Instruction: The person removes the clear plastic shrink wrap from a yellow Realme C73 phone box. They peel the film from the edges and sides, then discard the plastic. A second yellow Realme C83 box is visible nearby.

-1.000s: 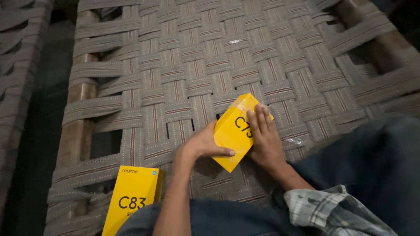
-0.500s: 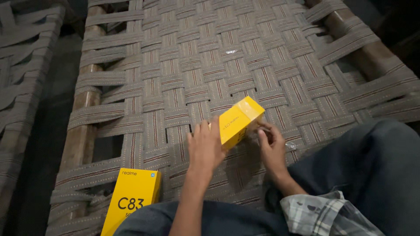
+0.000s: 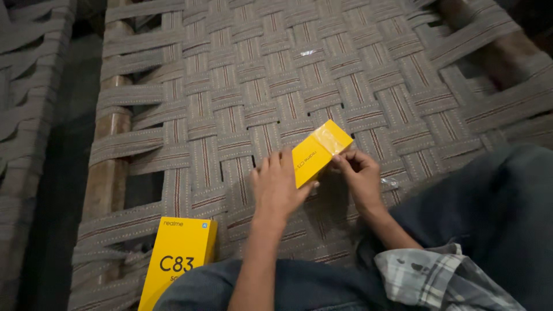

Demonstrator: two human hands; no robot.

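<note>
A small yellow phone box stands on its edge on a woven strap cot. My left hand grips its near side, fingers wrapped behind it. My right hand pinches at the box's right edge, where clear film covers it. A second, larger yellow box with dark print lies flat on the cot at the lower left, beside my knee.
My legs in dark trousers fill the lower right, with a plaid shirt hem over them. A scrap of clear film lies on the straps by my right wrist. A wooden cot rail runs along the left; another cot stands further left.
The box went from lying face-up under my right palm to standing on its edge. My left hand moved to hold it from the near side and my right fingers now pinch its right edge.
</note>
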